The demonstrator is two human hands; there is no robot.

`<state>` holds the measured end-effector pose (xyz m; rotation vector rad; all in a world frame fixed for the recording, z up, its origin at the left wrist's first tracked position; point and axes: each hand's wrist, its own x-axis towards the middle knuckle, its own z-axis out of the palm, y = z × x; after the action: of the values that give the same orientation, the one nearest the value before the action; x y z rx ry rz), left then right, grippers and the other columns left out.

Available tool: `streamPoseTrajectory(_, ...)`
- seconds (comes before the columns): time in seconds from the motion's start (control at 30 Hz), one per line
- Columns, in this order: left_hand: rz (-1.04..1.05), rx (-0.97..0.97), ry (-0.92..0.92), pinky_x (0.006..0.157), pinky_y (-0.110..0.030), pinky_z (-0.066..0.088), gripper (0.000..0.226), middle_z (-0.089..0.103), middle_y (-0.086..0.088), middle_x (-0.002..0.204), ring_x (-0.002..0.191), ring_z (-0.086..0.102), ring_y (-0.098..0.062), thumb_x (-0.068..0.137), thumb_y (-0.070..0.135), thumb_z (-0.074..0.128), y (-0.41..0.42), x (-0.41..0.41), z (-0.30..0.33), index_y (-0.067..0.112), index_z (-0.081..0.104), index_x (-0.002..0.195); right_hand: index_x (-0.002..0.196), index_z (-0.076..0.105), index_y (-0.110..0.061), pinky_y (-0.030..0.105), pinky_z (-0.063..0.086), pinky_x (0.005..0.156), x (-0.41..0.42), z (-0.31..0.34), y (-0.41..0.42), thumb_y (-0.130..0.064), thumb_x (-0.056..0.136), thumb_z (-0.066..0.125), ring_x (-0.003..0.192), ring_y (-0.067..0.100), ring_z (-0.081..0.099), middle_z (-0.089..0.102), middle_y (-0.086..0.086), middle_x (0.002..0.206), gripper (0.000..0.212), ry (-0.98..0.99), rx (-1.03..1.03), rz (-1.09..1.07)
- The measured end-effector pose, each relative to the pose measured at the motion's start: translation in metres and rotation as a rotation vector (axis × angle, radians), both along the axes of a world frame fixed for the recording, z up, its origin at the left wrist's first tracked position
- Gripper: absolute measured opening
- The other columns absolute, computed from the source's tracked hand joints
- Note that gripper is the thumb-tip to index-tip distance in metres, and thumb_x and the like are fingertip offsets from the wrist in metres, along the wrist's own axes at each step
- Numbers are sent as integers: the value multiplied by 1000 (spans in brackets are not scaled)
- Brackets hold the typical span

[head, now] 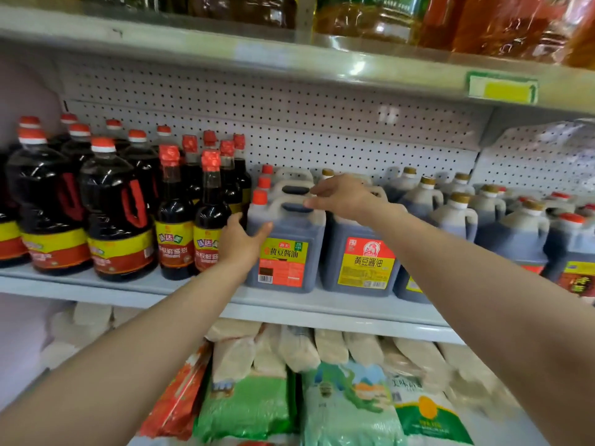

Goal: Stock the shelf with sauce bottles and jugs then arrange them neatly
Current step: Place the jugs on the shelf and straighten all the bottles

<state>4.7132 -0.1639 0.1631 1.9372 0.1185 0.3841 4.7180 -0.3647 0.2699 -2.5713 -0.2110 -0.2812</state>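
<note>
A dark soy sauce jug [285, 252] with an orange cap and a green-and-orange label stands at the front of the middle shelf [338, 309]. My left hand [240, 241] presses flat against its left side, thumb across the front corner. My right hand [343, 196] rests on top of the jug at its handle, fingers pointing left; whether they curl round the handle is not visible. A second jug [363, 262] with a red-and-yellow label stands touching it on the right. More jugs of the same kind line up behind the front one.
Tall red-capped sauce bottles [175, 226] and large round jugs with red handles [117, 217] crowd the shelf's left. Several brown-capped jugs [508, 230] fill the right. Oil containers sit on the shelf above [370, 17]. Bags of rice [347, 403] lie below.
</note>
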Motion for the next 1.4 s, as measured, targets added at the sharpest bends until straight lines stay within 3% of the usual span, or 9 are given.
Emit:
streamPoseTrajectory(0.17,-45,-137,75,96,-52,51,75,57,-1,140,123,57,-30,84,52,72,-9,3,-20,25,42,147,127,68,-14,34,45,106,12,-11,2,-48,90,70,119,20,58,65,2,121,50,39,-69,20)
streamPoseTrajectory(0.27,-66,-216,72,96,-52,52,70,62,2,133,120,60,-26,83,47,75,-11,4,-26,28,45,144,135,62,-19,37,51,101,18,-16,3,-47,87,73,114,20,60,59,-2,117,56,85,-56,17)
streamPoseTrajectory(0.4,-59,-255,79,97,-51,52,69,64,2,130,117,61,-25,84,44,75,-14,6,-28,27,46,144,147,49,-23,40,49,103,21,-18,6,-43,81,81,127,26,56,56,6,142,76,82,-206,26)
streamPoseTrajectory(0.57,-47,-256,77,96,-50,52,66,65,1,128,116,62,-26,84,44,75,-15,6,-29,27,47,141,147,50,-23,32,43,104,23,-25,8,-37,76,85,132,25,51,56,6,143,81,8,-229,18)
streamPoseTrajectory(1.1,-33,-178,58,96,-38,48,67,62,-1,133,121,58,-28,87,43,72,-13,15,-34,24,45,145,156,35,-18,32,36,107,17,-28,16,-39,77,85,142,26,40,43,6,155,96,19,-282,-2)
streamPoseTrajectory(1.4,-20,-223,72,99,-46,50,61,65,-1,128,118,60,-28,85,41,75,-13,19,-33,24,51,138,156,34,-17,34,38,108,16,-27,18,-41,76,85,142,27,41,43,7,155,98,15,-275,-8)
